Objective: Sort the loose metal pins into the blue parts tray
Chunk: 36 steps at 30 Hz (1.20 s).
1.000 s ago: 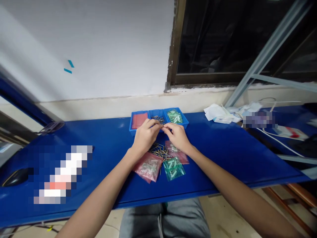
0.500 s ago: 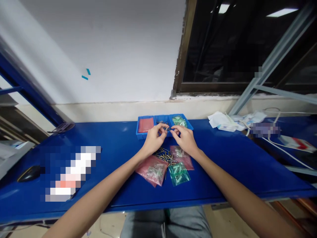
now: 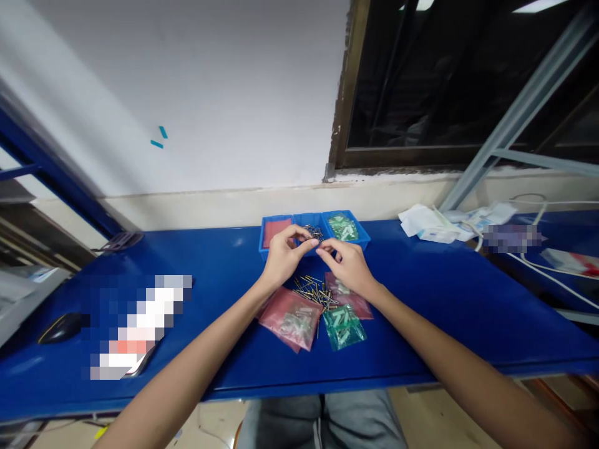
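In front of the blue bins, my left hand (image 3: pixel 283 254) is closed in a pinch, thumb against fingers. My right hand (image 3: pixel 347 262) pinches just beside it, the fingertips of both nearly touching. Whatever is between them is too small to make out. Below the hands lies a loose pile of thin, screw-like metal pieces (image 3: pixel 312 292), silver and gold-coloured. Around it are a pink plastic bag (image 3: pixel 290 317), a green plastic bag (image 3: pixel 344 327) with white pieces inside, and another pink bag (image 3: pixel 355 305) partly under my right hand.
Three joined blue bins (image 3: pixel 362 241) stand near the wall, holding pink bags (image 3: pixel 276 231), dark metal pieces (image 3: pixel 313 232) and green bags (image 3: pixel 343 227). A black mouse (image 3: pixel 60 328) and a blurred-out item lie left. White packets (image 3: pixel 428 223) and cables sit right.
The view has shifted slightly. Both hands stay pinched together before the bins; the left fingers have stretched a little toward the right, and a gold-coloured piece glimpsed between the fingertips is no longer clear.
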Motion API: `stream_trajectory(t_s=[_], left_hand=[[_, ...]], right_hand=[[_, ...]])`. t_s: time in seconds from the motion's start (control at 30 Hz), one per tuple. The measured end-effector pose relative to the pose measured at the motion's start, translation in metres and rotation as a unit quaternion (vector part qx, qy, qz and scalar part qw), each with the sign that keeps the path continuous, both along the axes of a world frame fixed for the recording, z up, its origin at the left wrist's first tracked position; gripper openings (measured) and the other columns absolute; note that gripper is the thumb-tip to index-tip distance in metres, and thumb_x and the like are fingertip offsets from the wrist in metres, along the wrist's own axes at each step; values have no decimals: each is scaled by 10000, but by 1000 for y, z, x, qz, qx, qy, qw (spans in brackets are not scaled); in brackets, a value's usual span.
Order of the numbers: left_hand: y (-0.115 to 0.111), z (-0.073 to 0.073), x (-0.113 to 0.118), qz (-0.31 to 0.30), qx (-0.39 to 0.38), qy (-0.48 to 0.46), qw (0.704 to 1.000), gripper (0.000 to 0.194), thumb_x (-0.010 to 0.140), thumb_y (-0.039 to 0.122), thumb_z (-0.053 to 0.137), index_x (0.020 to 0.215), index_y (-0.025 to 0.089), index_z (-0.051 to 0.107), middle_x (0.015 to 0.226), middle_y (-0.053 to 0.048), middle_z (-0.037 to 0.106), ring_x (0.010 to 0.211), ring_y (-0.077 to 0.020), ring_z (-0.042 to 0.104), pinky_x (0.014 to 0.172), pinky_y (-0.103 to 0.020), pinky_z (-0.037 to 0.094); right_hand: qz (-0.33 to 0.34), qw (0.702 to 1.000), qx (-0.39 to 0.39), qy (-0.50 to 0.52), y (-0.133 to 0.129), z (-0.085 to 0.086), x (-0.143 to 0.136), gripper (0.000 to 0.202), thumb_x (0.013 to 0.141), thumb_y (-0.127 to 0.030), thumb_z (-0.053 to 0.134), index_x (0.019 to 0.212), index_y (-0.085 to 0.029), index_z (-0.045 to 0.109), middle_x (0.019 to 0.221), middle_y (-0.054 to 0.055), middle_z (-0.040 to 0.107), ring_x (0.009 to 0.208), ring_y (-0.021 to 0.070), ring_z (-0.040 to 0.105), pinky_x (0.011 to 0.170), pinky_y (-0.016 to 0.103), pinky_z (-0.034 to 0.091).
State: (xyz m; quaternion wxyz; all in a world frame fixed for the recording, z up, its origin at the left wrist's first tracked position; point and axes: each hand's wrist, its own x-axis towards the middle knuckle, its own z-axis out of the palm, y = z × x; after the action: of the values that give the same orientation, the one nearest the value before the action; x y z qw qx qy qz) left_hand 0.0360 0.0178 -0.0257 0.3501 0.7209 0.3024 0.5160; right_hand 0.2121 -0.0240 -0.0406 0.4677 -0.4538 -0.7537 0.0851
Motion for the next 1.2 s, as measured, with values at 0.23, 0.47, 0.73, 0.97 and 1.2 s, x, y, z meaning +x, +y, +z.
stream_trajectory(t_s=[0.23, 0.47, 0.73, 0.97, 1.2], left_hand=[[-9, 7, 5, 13, 56, 50, 997, 91, 879, 257, 686, 884, 175, 647, 849, -23, 678, 762, -141, 606, 654, -255, 464], [-8, 6, -6, 35, 226, 220, 948, 145, 968, 255, 562, 1007, 188, 684, 986, -70, 679, 944, -202, 617, 871, -369, 500], [-10, -2, 3, 15, 115, 173, 978, 278, 919, 169, 585, 1194, 155, 625, 884, -48, 711, 742, -158, 643, 711, -298, 528], [-6, -4, 3, -41, -9, 62, 997, 295, 933, 237, 577, 1208, 182, 666, 1001, -72, 742, 873, -187, 690, 792, -324, 558], [-2, -14, 3, -34, -44, 83, 995, 218, 913, 218, 589, 1068, 155, 729, 1039, -83, 757, 909, -222, 714, 821, -363, 577]], right_hand=[[-5, 999, 26, -21, -2, 9, 3, 174, 967, -244, 505, 952, -220, 676, 909, 40, 730, 760, 199, 652, 724, 308, 469], [-7, 999, 31, -34, 0, 10, 9, 196, 973, -274, 517, 849, -224, 660, 802, 25, 708, 708, 187, 632, 713, 302, 458], [21, 1000, -5, 16, 0, 8, 14, 283, 987, -358, 503, 787, -213, 642, 623, -20, 614, 559, 139, 566, 616, 265, 427], [29, 999, -31, -15, 3, 4, 12, 170, 928, -371, 602, 893, -218, 668, 615, -35, 611, 520, 129, 519, 542, 251, 384], [4, 999, -19, -46, 1, -3, 4, 274, 973, -328, 518, 755, -207, 632, 568, -35, 561, 500, 126, 486, 527, 261, 324]])
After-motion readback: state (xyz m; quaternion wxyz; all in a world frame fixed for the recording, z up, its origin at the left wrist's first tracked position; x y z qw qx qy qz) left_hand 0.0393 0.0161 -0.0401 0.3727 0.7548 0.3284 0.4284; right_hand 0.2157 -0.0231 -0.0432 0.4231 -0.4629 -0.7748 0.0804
